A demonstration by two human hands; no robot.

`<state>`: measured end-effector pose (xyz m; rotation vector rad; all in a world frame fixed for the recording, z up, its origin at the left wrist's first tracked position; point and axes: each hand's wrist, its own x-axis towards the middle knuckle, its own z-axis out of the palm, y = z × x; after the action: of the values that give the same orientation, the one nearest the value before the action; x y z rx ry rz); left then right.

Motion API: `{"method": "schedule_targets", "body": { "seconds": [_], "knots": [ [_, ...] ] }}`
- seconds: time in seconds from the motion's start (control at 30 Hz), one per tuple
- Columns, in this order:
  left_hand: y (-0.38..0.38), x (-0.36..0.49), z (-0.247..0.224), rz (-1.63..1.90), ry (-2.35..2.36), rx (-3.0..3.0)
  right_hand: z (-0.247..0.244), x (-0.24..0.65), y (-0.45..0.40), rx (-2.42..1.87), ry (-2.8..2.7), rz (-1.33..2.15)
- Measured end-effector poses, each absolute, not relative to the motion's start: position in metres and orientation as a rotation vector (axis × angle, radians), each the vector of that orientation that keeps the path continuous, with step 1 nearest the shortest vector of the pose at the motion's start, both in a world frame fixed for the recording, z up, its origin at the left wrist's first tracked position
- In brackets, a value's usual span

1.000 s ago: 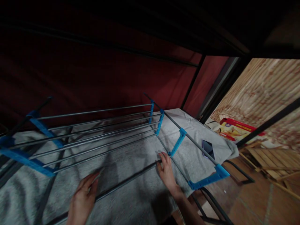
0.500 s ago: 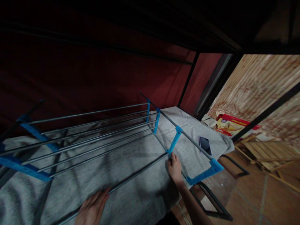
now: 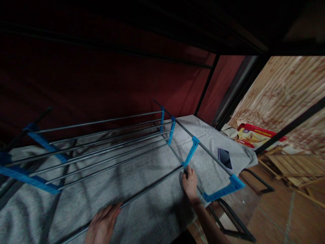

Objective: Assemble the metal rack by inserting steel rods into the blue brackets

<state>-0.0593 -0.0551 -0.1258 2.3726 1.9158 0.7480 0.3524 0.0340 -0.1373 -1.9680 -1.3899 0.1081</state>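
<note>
A rack of grey metal rods with blue plastic brackets [image 3: 191, 151] lies across a grey blanket. My left hand [image 3: 103, 223] is wrapped over the nearest long metal rod [image 3: 152, 187], low in the view. At the far end of that rod, my right hand [image 3: 190, 183] grips the side rod just below the foot of a blue bracket; its fingertips are partly hidden. Another blue corner bracket [image 3: 224, 191] sits to the right of my right hand. Several thinner rods [image 3: 114, 146] run side by side between brackets farther back.
A phone [image 3: 225, 158] lies on the grey blanket [image 3: 149, 217] beyond the side rod. Dark bed-frame posts [image 3: 208, 83] and a dark red curtain [image 3: 106, 81] enclose the back. On the right are a red and yellow box [image 3: 256, 135], folded wooden slats [image 3: 294, 164] and a tiled floor [image 3: 274, 217].
The whole scene shifts slightly to the right in view. Both hands keep their places on the rods, and the rack looks otherwise the same.
</note>
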Motion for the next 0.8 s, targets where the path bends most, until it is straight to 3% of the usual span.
{"method": "schedule_targets", "body": {
  "seconds": [0.3, 0.53, 0.8],
  "knots": [
    [-0.056, -0.062, -0.130, 0.661, 1.908, 2.446, -0.134, 0.367, 0.041, -1.926, -1.429, 0.225],
    [-0.057, -0.060, -0.127, 0.578, 1.960, 2.345, -0.132, 0.377, 0.026, -2.036, -1.590, 0.012],
    [-0.053, -0.062, -0.126, 0.479, 1.950, 2.317, -0.132, 0.380, 0.029, -2.014, -1.602, 0.019]
  ]
}}
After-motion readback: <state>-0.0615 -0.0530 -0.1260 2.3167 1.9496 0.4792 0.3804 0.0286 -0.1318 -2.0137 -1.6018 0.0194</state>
